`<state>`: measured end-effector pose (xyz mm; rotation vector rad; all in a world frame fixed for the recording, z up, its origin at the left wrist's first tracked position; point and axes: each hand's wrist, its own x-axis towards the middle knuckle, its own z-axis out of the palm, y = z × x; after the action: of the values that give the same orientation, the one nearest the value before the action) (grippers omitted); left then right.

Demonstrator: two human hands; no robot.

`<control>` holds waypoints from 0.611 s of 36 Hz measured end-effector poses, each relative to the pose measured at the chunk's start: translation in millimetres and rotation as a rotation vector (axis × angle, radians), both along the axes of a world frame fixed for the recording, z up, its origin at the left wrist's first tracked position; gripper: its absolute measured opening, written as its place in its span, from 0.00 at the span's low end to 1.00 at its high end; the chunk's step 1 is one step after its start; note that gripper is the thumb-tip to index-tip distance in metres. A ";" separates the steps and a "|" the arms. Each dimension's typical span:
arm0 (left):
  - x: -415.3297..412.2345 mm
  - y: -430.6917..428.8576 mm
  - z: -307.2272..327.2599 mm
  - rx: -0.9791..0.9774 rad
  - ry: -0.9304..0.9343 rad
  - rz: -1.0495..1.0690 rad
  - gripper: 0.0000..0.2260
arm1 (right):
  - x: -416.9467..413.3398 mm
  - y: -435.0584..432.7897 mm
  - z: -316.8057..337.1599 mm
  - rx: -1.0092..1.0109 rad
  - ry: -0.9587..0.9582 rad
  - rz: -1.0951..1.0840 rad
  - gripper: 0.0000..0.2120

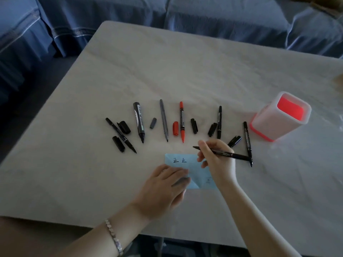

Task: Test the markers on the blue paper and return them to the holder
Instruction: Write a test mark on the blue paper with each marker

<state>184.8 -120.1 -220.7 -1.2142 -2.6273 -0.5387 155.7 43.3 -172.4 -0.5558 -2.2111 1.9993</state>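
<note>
Blue fabric, a slip-covered sofa by the look of it (204, 21), fills the background behind a pale marbled table (185, 71) on which uncapped markers lie fanned out in a row with their caps beside them: a thin black marker (120, 135) at the left with two black caps near it, a thick black marker (138, 122) whose barrel label is too blurred to read, a grey pen (164, 119) with its grey cap (153, 123) just to its left, a red marker (181, 121) with a red cap (175, 128) touching its left side, and a thin black marker (219, 121) between two more black caps. Further right another black marker (248, 143) carries white lettering along its barrel, not legible. The holder (282, 115), a white square cup with a red inside and red base, stands at the right end of the row, apart from the pens. Near the table's front edge lies the blue paper (187, 162), creased, with two handwritten characters reading 正 and 止 in black; a faint mark sits near its lower right corner. The left hand (165, 186) presses flat on the paper's lower left part, fingers together, a beaded bracelet (114, 236) on the wrist. The right hand (215, 158) pinches a slim black marker (232, 154) in a writing grip, tip pointing left above the paper's upper right edge
</note>
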 end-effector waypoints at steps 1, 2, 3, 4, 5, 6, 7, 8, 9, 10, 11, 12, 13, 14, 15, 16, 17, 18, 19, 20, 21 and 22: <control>-0.4 0.3 -0.2 0.008 0.002 0.005 0.11 | -0.8 -2.7 -3.8 0.009 0.004 -0.049 0.12; -0.9 0.8 -0.2 0.017 0.004 0.012 0.12 | -1.9 -4.7 -7.4 0.024 0.004 -0.097 0.14; -1.5 1.3 -0.5 0.023 0.005 0.020 0.12 | -3.3 -6.2 -10.7 0.044 0.006 -0.139 0.16; -1.9 1.7 -1.2 0.026 0.004 0.024 0.12 | -4.4 -7.0 -14.3 0.072 0.007 -0.171 0.18; -2.1 2.1 -1.9 0.029 0.002 0.026 0.12 | -5.4 -7.5 -17.4 0.108 0.011 -0.193 0.19; -2.1 2.3 -2.9 0.033 -0.004 0.027 0.12 | -5.7 -7.6 -20.4 0.149 0.019 -0.207 0.20; -2.1 2.2 -3.8 0.037 -0.012 0.028 0.12 | -5.7 -7.7 -23.3 0.191 0.026 -0.213 0.20; -2.2 2.0 -4.1 0.038 -0.023 0.029 0.12 | -5.2 -7.8 -26.2 0.228 0.026 -0.216 0.19; -2.3 1.9 -4.0 0.035 -0.030 0.029 0.13 | -4.2 -8.3 -28.4 0.258 0.023 -0.218 0.19; -2.4 1.6 -3.7 0.028 -0.033 0.028 0.13 | -3.1 -9.1 -29.8 0.287 0.020 -0.223 0.18; -2.6 1.4 -3.5 0.016 -0.034 0.026 0.14 | -1.9 -9.9 -31.2 0.317 0.020 -0.231 0.18; -2.7 1.2 -2.9 0.004 -0.035 0.027 0.15 | -1.2 -10.5 -32.1 0.343 0.020 -0.239 0.18; -2.9 1.0 -2.4 -0.002 -0.040 0.030 0.15 | -1.0 -10.9 -32.8 0.364 0.017 -0.246 0.17; -2.9 1.0 -2.0 -0.001 -0.046 0.033 0.15 | -1.2 -11.2 -33.2 0.379 0.015 -0.252 0.17; -3.0 1.1 -1.8 0.003 -0.052 0.034 0.15 | -1.7 -11.3 -33.4 0.390 0.013 -0.256 0.17; -2.9 1.1 -1.8 0.008 -0.056 0.035 0.15 | -2.2 -11.2 -33.7 0.398 0.012 -0.258 0.17; -2.9 1.3 -1.9 0.012 -0.061 0.035 0.15 | -2.4 -11.1 -33.9 0.402 0.010 -0.255 0.17; -2.7 1.4 -1.8 0.013 -0.066 0.037 0.15 | -2.5 -11.0 -33.9 0.404 0.008 -0.249 0.17; -2.5 1.4 -1.8 0.015 -0.072 0.037 0.15 | -2.4 -10.8 -34.0 0.405 0.007 -0.240 0.17; -2.2 1.4 -1.5 0.016 -0.076 0.037 0.15 | -2.5 -10.8 -33.9 0.406 0.009 -0.233 0.17; -2.2 1.2 -1.2 0.017 -0.079 0.037 0.15 | -2.5 -10.8 -34.3 0.406 0.009 -0.227 0.17; -2.1 1.0 -0.9 0.018 -0.079 0.038 0.15 | -2.6 -10.7 -34.5 0.406 0.010 -0.221 0.17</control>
<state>182.7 -119.0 -221.5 -1.1583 -2.6987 -0.6145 153.1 32.7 -206.9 -0.6934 -2.3379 1.3937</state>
